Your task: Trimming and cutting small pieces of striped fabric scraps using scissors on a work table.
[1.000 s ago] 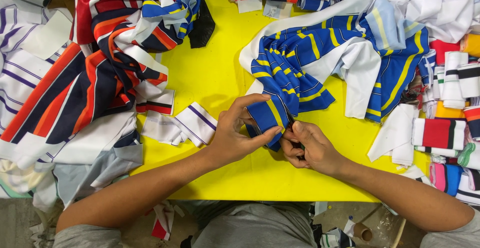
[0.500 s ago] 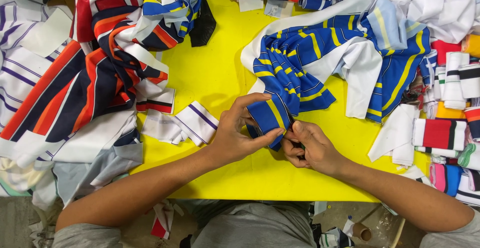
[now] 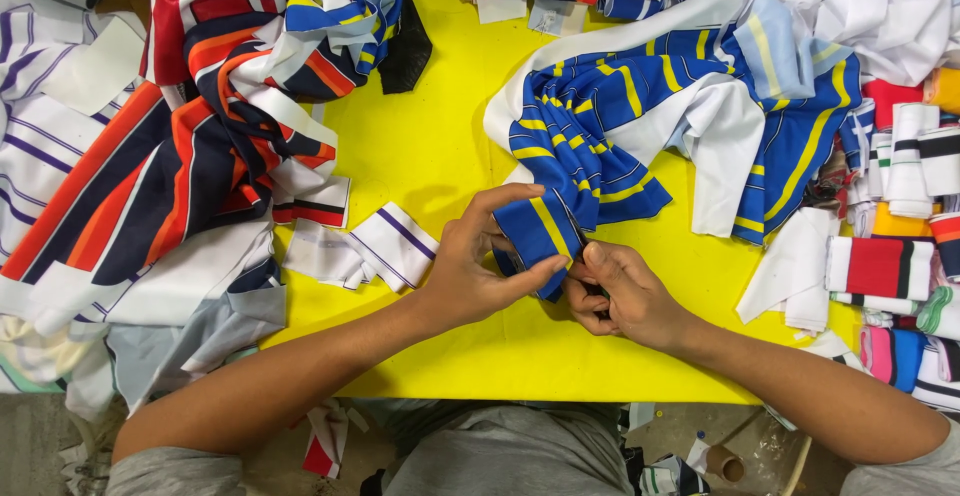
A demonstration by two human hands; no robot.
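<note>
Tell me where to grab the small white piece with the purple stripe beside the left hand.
Take the white piece by its right-hand edge, coming from the bare yellow table above it. That end lies flat and free; its left end overlaps other scraps, and the left hand crowds the lower right.

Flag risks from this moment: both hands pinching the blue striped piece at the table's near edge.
1. The blue piece trails into a bunched pile; pulling could drag the white cloth along.
2. The left hand and right hand work near the table edge, so scraps might slide off.
3. Whatever the right hand grips is hidden.
</note>
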